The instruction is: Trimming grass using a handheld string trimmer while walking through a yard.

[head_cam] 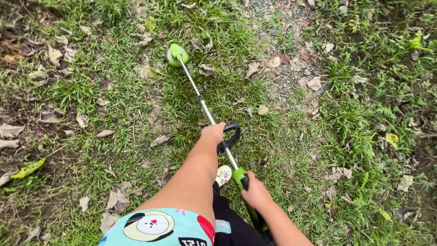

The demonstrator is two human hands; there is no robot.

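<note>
**Two hands on a long grass trimmer**

Outdoors, a person held a green grass trimmer [207, 114] with both bare hands over a lawn with dry leaves [205, 69]. The left hand [213, 133] was closed around the black loop handle [231, 135], about halfway along the metal shaft [200, 98]. The right hand [255, 192] was wrapped tightly on the green rear grip [240, 176], lower and closer to the body. Beyond the left hand, the shaft ran forward and to the left, and the green cutting head [175, 55] was just above the grass [136, 118], far from both grips.

The tool looked stiff and rather light, but long, so the head probably pulled down at the far end. Two holds well apart, as was seen here, seemed the proper way to steady it. The plastic handles appeared firm and not slippery. Between the two hands, a shoe [223, 175] was visible under the shaft. Near the left arm a colourful sleeve [159, 228] showed at the bottom edge.
</note>
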